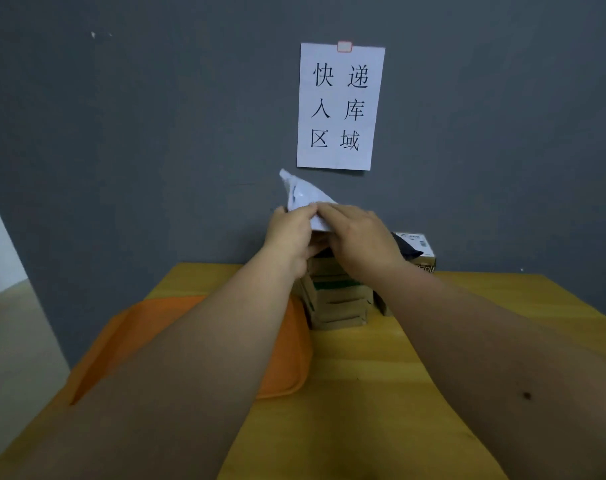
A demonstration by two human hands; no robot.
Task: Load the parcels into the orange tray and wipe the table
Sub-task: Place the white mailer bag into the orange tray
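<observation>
- Two hands meet above the box pile: the left hand [289, 233] and the right hand [358, 237] both have their fingers curled round one white plastic mailer bag [303, 195], pinching its lower edge so that it stands up against the grey wall [139, 133].
- One orange tray [287, 344] lies on the left part of the wooden table [381, 393], largely hidden under the left forearm.
- One stack of cardboard boxes [336, 299] stands just right of the tray, below the hands; how many boxes it holds is hard to count.
- One more cardboard box [424, 263] sits behind the right wrist, with one dark bag [407, 245] on top of it.
- One paper sign [339, 107] with six printed characters is taped to the wall above the parcels.
</observation>
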